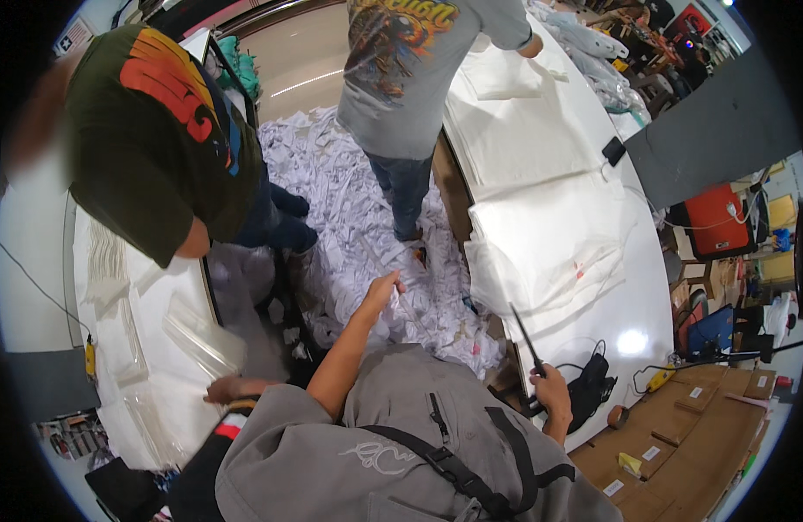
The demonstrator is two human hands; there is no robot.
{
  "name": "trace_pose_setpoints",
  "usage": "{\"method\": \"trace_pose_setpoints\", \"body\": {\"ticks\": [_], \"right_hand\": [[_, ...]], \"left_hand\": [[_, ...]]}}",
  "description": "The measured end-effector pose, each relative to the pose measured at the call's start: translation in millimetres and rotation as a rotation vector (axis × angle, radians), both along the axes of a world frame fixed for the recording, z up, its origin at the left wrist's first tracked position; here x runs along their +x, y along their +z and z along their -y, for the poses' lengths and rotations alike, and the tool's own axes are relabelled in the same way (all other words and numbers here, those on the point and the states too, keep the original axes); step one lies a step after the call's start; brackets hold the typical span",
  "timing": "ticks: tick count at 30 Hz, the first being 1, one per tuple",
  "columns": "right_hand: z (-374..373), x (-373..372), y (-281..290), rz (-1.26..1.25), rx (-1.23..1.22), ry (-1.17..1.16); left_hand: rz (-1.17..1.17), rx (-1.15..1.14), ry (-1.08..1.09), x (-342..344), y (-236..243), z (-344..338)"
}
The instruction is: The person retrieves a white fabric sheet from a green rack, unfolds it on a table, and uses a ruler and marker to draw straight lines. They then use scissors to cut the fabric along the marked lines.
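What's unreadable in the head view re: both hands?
- Left hand: reaches toward the paper scraps; too small to tell whether it grips the thin rod.
- Right hand: holds a thin black stick; its lower end is hidden by the fingers.
- Black device: details too small.

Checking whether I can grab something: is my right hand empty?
No, the right hand grips a thin black tool that points up over the white table.

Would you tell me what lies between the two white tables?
In the head view, a heap of white paper scraps covers the floor between the left table and the right table; two people stand there.
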State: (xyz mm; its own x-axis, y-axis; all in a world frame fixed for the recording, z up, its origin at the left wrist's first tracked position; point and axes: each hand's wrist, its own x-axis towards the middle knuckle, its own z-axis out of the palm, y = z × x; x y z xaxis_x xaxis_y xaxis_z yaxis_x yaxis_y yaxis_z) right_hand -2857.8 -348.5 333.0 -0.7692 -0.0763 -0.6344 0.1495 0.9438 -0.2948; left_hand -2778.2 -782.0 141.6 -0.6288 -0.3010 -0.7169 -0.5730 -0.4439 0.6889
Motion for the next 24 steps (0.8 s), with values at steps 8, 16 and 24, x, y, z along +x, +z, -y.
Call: {"method": "trace_pose_setpoints", "body": {"ticks": [8, 16, 24], "right_hand": [[167, -27, -50, 0.33, -0.392, 0.153], [338, -103, -52, 0.388, -0.452, 0.55], [481, -183, -57, 0.526, -0.726, 0.542]], "left_hand": [[0.016, -0.098, 0.184, -36, -16, 109], [0.152, -0.194, 0.199, -74, -53, 201], [0.104, -0.254, 0.398, -134, -21, 309]]}}
